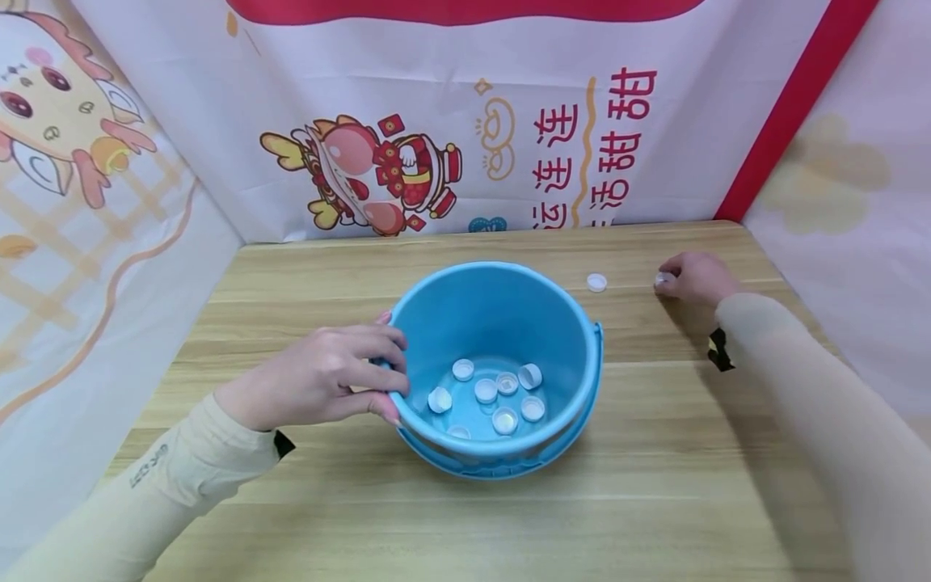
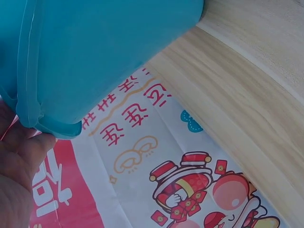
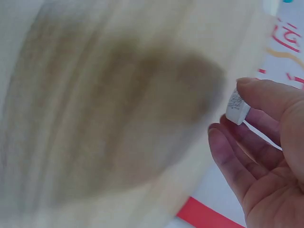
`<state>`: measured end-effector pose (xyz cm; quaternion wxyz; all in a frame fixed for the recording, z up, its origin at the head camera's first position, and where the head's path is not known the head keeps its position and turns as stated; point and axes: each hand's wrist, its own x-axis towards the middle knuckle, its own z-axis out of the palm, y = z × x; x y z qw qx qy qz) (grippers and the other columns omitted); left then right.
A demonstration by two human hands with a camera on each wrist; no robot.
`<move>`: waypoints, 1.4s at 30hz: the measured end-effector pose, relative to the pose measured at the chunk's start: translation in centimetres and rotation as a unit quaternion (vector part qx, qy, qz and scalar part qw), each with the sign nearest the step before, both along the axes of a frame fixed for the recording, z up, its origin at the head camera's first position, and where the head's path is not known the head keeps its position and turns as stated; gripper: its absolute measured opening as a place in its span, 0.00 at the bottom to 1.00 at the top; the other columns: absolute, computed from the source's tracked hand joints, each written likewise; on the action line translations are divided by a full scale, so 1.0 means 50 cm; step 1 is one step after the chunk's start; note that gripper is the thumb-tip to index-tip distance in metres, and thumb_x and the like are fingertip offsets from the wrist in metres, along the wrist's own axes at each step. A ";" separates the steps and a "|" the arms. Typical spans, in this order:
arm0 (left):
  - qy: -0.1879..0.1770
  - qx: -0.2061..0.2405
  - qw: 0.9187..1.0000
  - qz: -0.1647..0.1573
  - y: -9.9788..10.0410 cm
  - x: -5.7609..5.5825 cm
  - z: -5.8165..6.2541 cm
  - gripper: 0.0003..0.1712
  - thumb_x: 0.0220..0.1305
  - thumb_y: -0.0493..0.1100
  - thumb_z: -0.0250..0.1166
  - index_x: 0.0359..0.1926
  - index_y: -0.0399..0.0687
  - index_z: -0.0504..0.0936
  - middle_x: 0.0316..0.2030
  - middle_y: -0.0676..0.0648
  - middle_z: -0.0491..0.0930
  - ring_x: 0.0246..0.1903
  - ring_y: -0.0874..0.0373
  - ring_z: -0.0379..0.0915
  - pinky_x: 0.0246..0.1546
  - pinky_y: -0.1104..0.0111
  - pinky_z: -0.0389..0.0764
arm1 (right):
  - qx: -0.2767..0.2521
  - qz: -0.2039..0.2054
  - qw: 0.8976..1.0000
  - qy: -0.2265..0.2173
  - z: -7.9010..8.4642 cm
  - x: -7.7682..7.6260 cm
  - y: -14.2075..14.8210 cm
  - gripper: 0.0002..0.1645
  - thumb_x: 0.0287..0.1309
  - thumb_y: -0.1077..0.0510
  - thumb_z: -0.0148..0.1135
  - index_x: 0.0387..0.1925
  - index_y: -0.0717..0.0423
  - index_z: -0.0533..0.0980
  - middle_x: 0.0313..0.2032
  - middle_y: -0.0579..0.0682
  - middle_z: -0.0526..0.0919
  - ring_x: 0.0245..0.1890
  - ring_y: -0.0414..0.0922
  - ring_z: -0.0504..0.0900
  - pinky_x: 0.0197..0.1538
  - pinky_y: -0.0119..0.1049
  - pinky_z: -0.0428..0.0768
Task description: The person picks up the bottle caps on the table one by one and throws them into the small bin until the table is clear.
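A light blue bucket [image 1: 494, 311] stands upright on the wooden table, its handle lowered along the near side. Several white bottle caps [image 1: 505, 420] lie on its floor. My left hand [image 1: 330, 376] grips the bucket's left rim, the fingers hooked over the edge; the left wrist view shows this hand [image 2: 23, 156] at the blue rim. At the far right, my right hand [image 1: 700, 277] pinches a white bottle cap [image 3: 236, 109] between thumb and fingertips. Dark print covers that cap's top. Another white cap [image 1: 596, 282] lies on the table between the bucket and my right hand.
The wooden table [image 1: 305, 501] ends at the back against a printed white cloth [image 1: 451, 73] with red characters and cartoon figures. More cloth [image 1: 858, 267] hangs along the right side and the left. Dark tags [image 1: 720, 349] stick out near both cuffs.
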<state>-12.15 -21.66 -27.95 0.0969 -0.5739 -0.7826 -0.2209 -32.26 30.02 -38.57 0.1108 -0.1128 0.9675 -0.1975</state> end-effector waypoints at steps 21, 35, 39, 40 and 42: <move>-0.011 -0.004 1.000 0.009 0.000 0.005 -0.001 0.17 0.60 0.56 0.69 0.41 0.50 0.90 0.41 0.50 0.82 0.49 0.53 0.77 0.61 0.50 0.70 | 0.005 0.048 0.991 0.128 0.263 0.138 -0.121 0.31 0.58 0.48 0.72 0.59 0.59 0.78 0.39 0.57 0.84 0.36 0.51 0.80 0.37 0.46 0.85; -0.009 -0.005 1.000 0.008 -0.002 0.004 -0.001 0.18 0.60 0.56 0.69 0.42 0.49 0.90 0.41 0.50 0.82 0.49 0.52 0.77 0.62 0.51 0.69 | -0.025 0.194 0.954 0.227 0.365 0.267 -0.250 0.25 0.52 0.57 0.77 0.54 0.55 0.82 0.39 0.51 0.85 0.31 0.45 0.83 0.32 0.37 0.85; -0.007 -0.005 1.000 0.007 -0.003 0.005 -0.001 0.17 0.60 0.55 0.69 0.42 0.48 0.90 0.42 0.50 0.82 0.49 0.51 0.78 0.62 0.50 0.69 | -0.029 0.231 0.945 0.228 0.379 0.291 -0.280 0.25 0.51 0.59 0.78 0.53 0.55 0.83 0.40 0.50 0.86 0.36 0.46 0.86 0.37 0.42 0.87; -0.007 -0.005 1.000 0.007 -0.003 0.006 -0.001 0.17 0.60 0.55 0.69 0.42 0.48 0.90 0.42 0.50 0.82 0.49 0.51 0.78 0.62 0.50 0.69 | -0.027 0.239 0.944 0.228 0.381 0.297 -0.287 0.25 0.51 0.59 0.78 0.53 0.55 0.83 0.40 0.49 0.86 0.36 0.46 0.86 0.37 0.42 0.87; -0.007 -0.006 1.000 0.007 -0.003 0.006 0.000 0.17 0.60 0.55 0.69 0.42 0.48 0.89 0.42 0.50 0.82 0.49 0.51 0.77 0.62 0.49 0.69 | -0.026 0.251 0.940 0.228 0.385 0.306 -0.300 0.26 0.50 0.59 0.78 0.52 0.54 0.83 0.41 0.49 0.86 0.36 0.45 0.85 0.36 0.41 0.87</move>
